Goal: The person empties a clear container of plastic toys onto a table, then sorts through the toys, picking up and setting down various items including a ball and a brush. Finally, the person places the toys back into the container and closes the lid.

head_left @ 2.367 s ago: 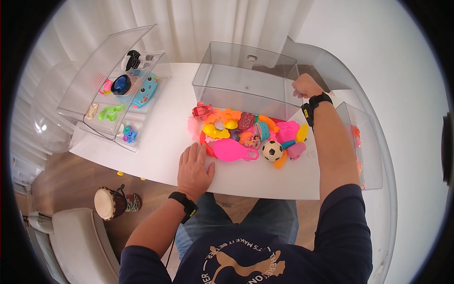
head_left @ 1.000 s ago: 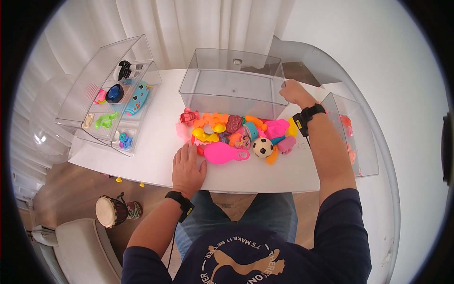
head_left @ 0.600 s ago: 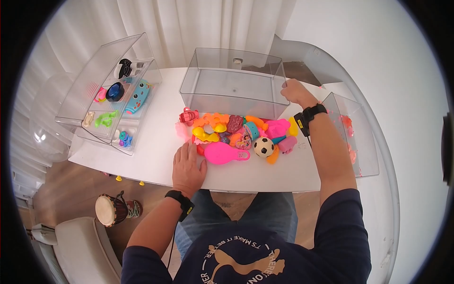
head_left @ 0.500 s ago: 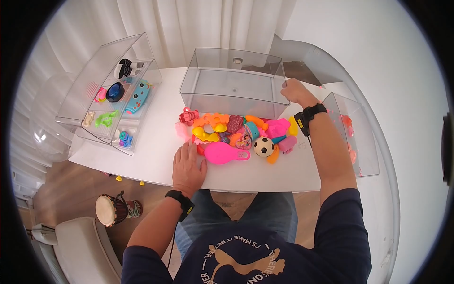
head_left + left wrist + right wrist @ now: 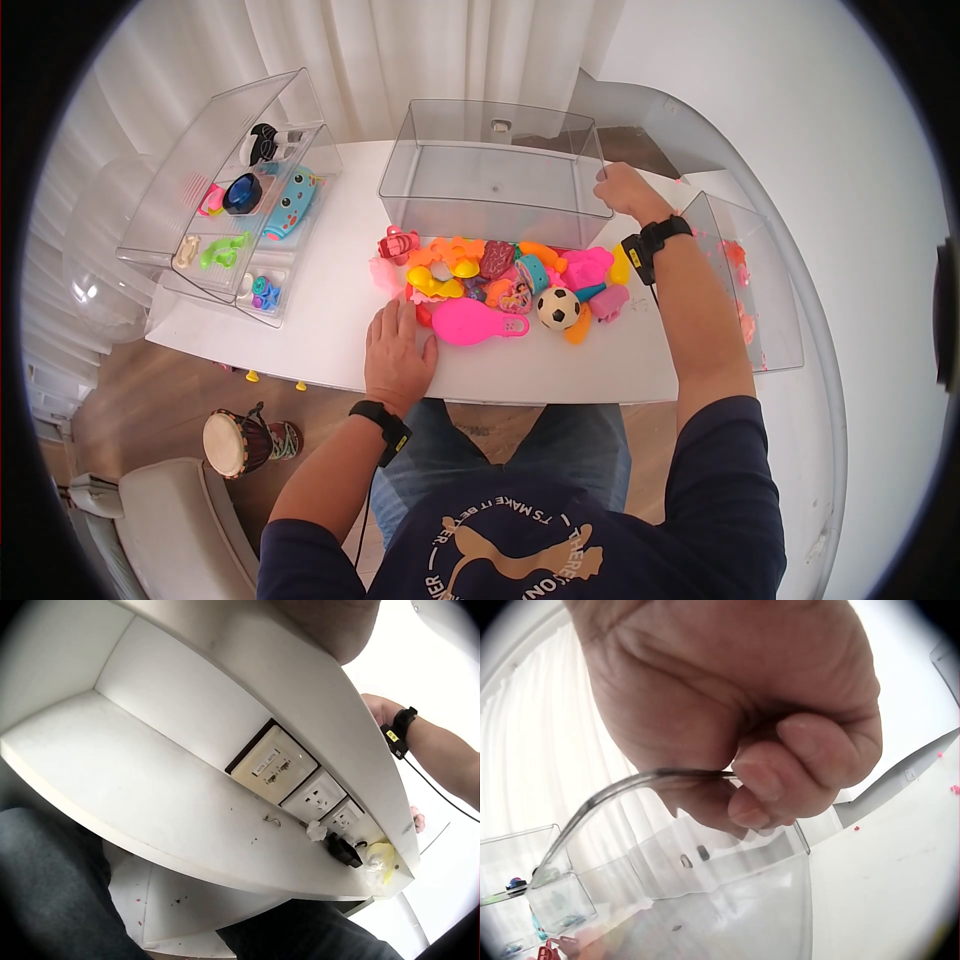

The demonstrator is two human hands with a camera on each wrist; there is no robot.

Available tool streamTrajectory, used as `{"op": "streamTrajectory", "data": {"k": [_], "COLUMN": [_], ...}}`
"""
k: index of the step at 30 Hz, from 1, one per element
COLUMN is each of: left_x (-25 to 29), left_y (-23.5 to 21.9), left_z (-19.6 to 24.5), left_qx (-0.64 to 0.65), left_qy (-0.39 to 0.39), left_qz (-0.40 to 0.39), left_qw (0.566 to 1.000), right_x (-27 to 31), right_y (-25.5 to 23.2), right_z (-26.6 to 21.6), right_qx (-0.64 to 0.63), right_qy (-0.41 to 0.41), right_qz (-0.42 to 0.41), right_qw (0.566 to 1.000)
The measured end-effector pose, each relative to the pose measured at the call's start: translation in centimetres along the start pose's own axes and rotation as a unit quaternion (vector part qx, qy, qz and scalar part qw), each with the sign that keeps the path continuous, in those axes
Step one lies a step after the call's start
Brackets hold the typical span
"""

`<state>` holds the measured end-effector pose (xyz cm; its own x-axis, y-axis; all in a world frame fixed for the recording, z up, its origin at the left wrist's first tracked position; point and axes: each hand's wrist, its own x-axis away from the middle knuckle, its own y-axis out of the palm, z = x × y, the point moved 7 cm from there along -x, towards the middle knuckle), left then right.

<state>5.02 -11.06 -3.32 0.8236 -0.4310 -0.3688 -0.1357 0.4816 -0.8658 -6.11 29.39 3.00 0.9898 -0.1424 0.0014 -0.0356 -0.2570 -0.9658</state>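
My right hand (image 5: 632, 193) grips the right end of a clear grey bin (image 5: 490, 218) at the back of the white table (image 5: 560, 378). In the right wrist view the curled fingers (image 5: 757, 780) pinch the bin's rim (image 5: 630, 782). My left hand (image 5: 398, 358) lies flat near the table's front edge, its fingertips beside a pile of toys. In that pile are a pink paddle-shaped toy (image 5: 470, 323), a small football (image 5: 558, 309) and a yellow toy (image 5: 434, 286). Only part of my left hand (image 5: 334, 622) shows in the left wrist view.
On the left stands a clear open case (image 5: 180, 210) with toys in its compartments, including a blue long toy (image 5: 291, 203). Another clear bin (image 5: 775, 320) with pink pieces is at the right. A drum (image 5: 226, 446) and a grey seat (image 5: 180, 520) are below the table.
Since the earliest frame the view has shifted, so the table and things on it appear further left. My right hand stays at the grey bin's end and my left hand remains by the toys.
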Motion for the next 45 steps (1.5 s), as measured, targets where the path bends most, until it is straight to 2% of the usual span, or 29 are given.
{"op": "streamTrajectory", "data": {"k": [4, 7, 10, 11, 14, 17, 20, 23, 26, 32, 35, 38, 45], "left_x": [0.0, 0.1, 0.1, 0.2, 0.1, 0.3, 0.3, 0.4, 0.2, 0.2, 0.3, 0.5, 0.4], "left_y": [0.1, 0.3, 0.4, 0.4, 0.4, 0.4, 0.5, 0.4, 0.7, 0.4, 0.5, 0.6, 0.5], "left_z": [-0.1, -0.2, -0.2, -0.1, -0.1, -0.3, -0.2, -0.1, -0.2, 0.1, 0.0, -0.2, -0.3], "left_qx": [-0.005, -0.001, -0.014, -0.015, -0.014, -0.008, -0.012, -0.014, -0.018, -0.009, -0.013, -0.013, -0.005], "left_qy": [0.000, 0.001, -0.006, -0.006, -0.005, -0.003, 0.000, 0.002, 0.005, 0.010, 0.016, 0.018, 0.006], "left_qz": [0.005, 0.004, 0.000, 0.000, 0.005, 0.004, 0.010, 0.014, 0.012, 0.017, 0.023, 0.024, 0.020], "left_qw": [1.000, 1.000, 1.000, 1.000, 1.000, 1.000, 1.000, 1.000, 1.000, 1.000, 1.000, 0.999, 1.000], "right_x": [0.2, 1.7, 3.8, 4.6, 7.2, 11.6, 16.0, 18.8, 20.4, 20.9, 20.9, 21.0, 20.5], "right_y": [0.1, -0.9, -2.7, -3.1, -2.5, -1.2, 0.0, 1.1, 1.4, 1.6, 2.4, 3.3, 4.0], "right_z": [0.6, -0.2, 0.1, 0.3, 2.1, 1.4, -1.2, -2.8, -4.0, -2.3, -2.3, -2.5, -2.7], "right_qx": [-0.054, -0.121, -0.216, -0.227, -0.160, -0.089, -0.169, -0.202, -0.164, -0.097, -0.090, -0.071, -0.058], "right_qy": [0.049, 0.092, 0.108, 0.111, 0.054, 0.031, 0.044, -0.047, -0.071, -0.044, -0.053, -0.082, -0.016], "right_qz": [-0.002, -0.047, 0.025, 0.021, 0.053, 0.031, -0.041, 0.025, 0.070, 0.098, 0.086, 0.112, 0.081], "right_qw": [0.997, 0.987, 0.970, 0.967, 0.984, 0.995, 0.984, 0.978, 0.981, 0.990, 0.991, 0.988, 0.995]}}
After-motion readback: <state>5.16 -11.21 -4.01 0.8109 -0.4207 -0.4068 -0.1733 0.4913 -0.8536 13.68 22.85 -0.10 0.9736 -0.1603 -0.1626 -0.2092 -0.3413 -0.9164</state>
